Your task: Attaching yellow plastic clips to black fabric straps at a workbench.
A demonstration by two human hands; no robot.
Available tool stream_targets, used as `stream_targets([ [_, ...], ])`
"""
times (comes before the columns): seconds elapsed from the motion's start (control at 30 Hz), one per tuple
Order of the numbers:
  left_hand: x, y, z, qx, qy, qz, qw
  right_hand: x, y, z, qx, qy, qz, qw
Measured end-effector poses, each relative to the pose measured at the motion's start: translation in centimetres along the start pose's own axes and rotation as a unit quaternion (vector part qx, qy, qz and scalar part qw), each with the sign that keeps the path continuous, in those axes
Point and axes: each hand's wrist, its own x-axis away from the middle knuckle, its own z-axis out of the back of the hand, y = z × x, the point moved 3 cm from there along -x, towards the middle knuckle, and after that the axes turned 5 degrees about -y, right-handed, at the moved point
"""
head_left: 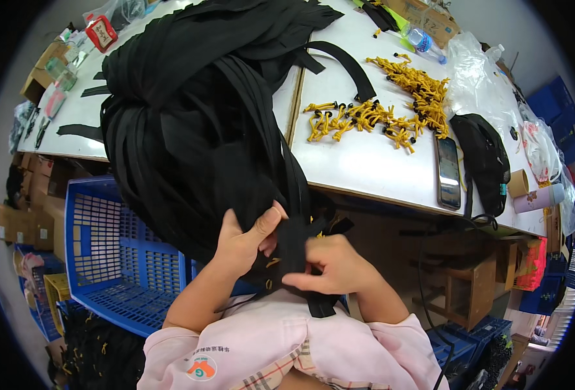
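Note:
A large heap of long black fabric strips (190,104) lies over the table and hangs down its front edge toward my lap. My left hand (248,239) is closed, thumb and fingers pinching one black strip (293,244) from this heap. On the other side of that strip, my right hand (333,265) has its fingers curled around the edge, slightly blurred by motion. Small bits of yellow cord show among the black pieces beneath my hands. Many short yellow cord pulls (424,97) with black ends lie scattered on the white table, right of the heap.
Below the table at left stands a blue plastic crate (95,253). On the white table (378,175) are a phone (448,172), a black pouch (484,162), a pale cup (540,198), a plastic bottle (425,43) and clear bags (473,71). A black cable (421,266) hangs at right.

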Motion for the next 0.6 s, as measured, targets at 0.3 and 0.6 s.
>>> stream_targets([
  [0.3, -0.1, -0.8, -0.7, 0.026, -0.132, 0.098, 0.986, -0.2, -2.9, 1.7, 0.327, 0.361, 0.214, 0.847],
  [0.6, 0.3, -1.0, -1.3, -0.043, -0.064, -0.049, 0.996, -0.7, -1.1, 1.7, -0.085, 0.264, 0.101, 0.955],
])
